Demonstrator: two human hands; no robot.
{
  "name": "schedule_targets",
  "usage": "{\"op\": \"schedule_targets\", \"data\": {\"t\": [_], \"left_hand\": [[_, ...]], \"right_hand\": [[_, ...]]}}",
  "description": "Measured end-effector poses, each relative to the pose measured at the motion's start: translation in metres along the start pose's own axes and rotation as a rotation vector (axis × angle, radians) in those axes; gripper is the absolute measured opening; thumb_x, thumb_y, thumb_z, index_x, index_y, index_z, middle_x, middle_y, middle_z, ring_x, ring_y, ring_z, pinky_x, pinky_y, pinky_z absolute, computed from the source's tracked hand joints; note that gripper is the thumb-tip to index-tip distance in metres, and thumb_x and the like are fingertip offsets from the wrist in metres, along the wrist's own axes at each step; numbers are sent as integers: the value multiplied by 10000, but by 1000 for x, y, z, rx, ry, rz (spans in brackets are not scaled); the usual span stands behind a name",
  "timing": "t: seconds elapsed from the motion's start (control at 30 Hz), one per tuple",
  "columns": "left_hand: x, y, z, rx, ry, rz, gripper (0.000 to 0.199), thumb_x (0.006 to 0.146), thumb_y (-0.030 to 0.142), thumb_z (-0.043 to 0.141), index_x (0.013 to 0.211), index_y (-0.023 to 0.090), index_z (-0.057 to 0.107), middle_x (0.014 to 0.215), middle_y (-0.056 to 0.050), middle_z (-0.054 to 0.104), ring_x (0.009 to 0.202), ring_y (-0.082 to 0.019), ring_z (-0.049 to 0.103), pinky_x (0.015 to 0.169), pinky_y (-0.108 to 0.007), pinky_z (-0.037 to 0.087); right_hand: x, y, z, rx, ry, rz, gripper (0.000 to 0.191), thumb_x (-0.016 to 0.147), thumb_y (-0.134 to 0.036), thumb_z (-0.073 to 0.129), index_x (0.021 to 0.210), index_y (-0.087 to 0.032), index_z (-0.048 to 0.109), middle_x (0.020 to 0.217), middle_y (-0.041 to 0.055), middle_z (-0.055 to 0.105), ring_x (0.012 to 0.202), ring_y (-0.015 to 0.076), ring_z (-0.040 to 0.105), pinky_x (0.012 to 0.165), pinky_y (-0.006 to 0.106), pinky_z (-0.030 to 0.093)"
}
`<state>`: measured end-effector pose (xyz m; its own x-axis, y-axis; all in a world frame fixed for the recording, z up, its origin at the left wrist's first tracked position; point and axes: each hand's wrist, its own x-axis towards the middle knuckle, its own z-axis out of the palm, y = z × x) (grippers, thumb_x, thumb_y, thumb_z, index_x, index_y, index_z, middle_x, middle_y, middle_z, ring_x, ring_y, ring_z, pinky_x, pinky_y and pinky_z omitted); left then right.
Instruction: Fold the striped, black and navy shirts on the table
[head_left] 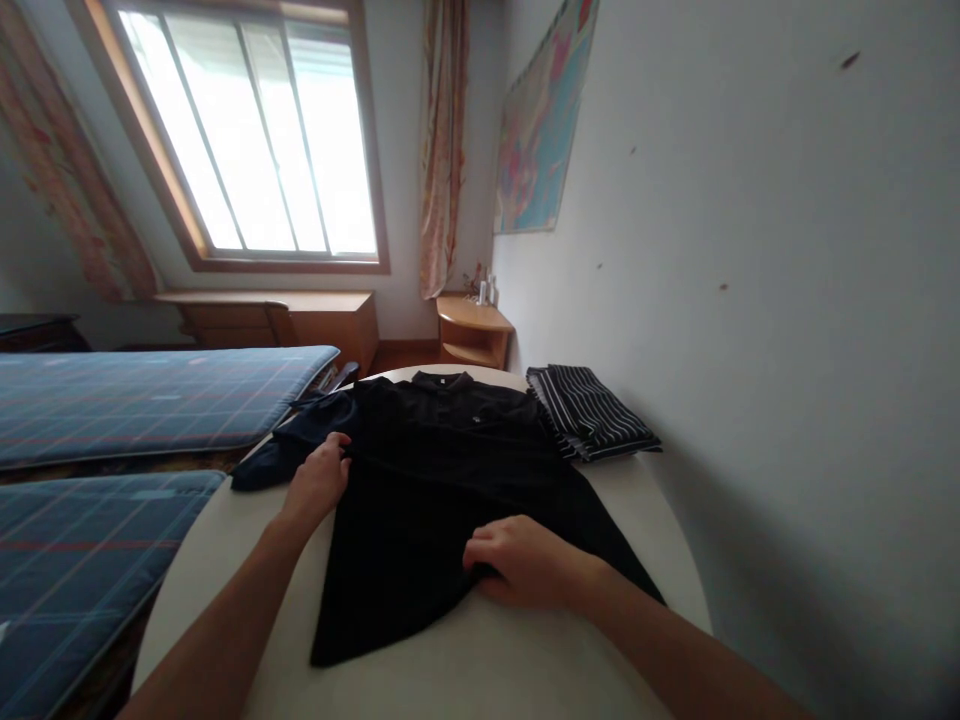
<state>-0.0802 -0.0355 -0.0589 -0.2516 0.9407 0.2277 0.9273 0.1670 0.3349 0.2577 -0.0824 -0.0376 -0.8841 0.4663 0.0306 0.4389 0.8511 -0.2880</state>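
At lower centre, we see a black collared shirt [420, 540] spread on the pale tabletop [199, 560], our left grip [321, 475] at its left edge and our right grip [517, 562] pinching its hem. We have folded striped cloth [600, 410] right of centre, plaid mattresses [127, 405] at left and a bright window [259, 140] upper left.

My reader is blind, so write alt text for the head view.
A black shirt lies spread on a pale table, a person's left hand at its side and right hand holding its hem. Folded striped cloth lies at right.
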Motion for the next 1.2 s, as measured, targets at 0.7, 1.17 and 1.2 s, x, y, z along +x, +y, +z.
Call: {"op": "schedule_targets", "data": {"t": [0.7,1.17,1.2], "left_hand": [[-78,11,31,114,-142,689,773,971,546,441,1590,302,49,1657,-88,59,1502,-391,92,1116,-670,260],[-56,33,29,99,-186,769,653,1012,482,386,1587,292,144,1659,-48,67,1504,-294,178,1189,-489,265],[-53,38,36,91,-185,776,649,1014,472,384,1587,283,146,1660,-51,68,1506,-290,169,1188,-489,265]], "right_hand": [[-15,8,12,137,-53,-106,762,848,-546,634,1521,-317,361,1616,92,279,1502,316,181,1199,566,96],[3,-10,11,151,-12,-245,596,942,-534,536,1469,-269,449,1482,88,507,1384,242,436,1172,435,241],[4,-1,9,132,14,-210,591,945,-532,529,1465,-261,455,1496,90,490,1403,247,410,1185,449,208]]}}
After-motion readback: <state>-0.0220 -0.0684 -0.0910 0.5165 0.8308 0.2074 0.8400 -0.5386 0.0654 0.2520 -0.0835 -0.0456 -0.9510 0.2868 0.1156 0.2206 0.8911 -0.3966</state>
